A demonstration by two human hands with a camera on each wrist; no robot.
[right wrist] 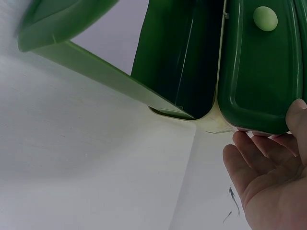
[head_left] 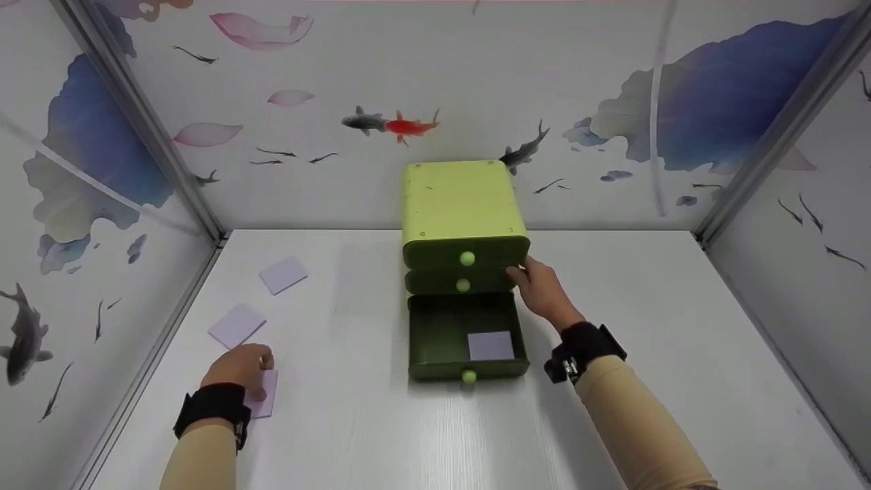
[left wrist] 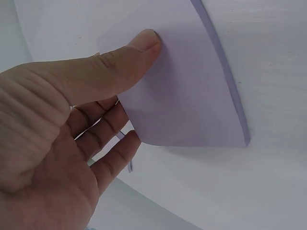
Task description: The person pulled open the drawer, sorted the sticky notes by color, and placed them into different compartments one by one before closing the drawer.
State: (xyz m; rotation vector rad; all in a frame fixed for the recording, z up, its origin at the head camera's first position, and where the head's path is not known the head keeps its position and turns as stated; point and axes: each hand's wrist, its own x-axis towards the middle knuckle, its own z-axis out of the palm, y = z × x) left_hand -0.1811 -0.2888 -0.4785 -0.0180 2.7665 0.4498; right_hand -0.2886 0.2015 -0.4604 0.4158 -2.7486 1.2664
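Note:
My left hand (head_left: pixel 238 371) is at the table's left, pinching a pale purple sticky note pad (left wrist: pixel 187 96) by its edge. In the left wrist view the thumb lies on the pad's face, and the fingers go behind its edge. My right hand (head_left: pixel 543 289) holds the right side of a green drawer cabinet (head_left: pixel 463 197), its thumb on the middle drawer's front (right wrist: pixel 264 67) and its fingers along the side. The bottom drawer (head_left: pixel 435 371) is pulled out, with one purple pad (head_left: pixel 490 346) lying inside at the right. The upper two drawers are closed.
Two more purple pads (head_left: pixel 284 275) (head_left: pixel 237 325) lie on the white table (head_left: pixel 340 435), beyond my left hand. White walls (head_left: pixel 326 68) printed with fish and petals stand at the back and both sides. The cabinet is close to the back wall.

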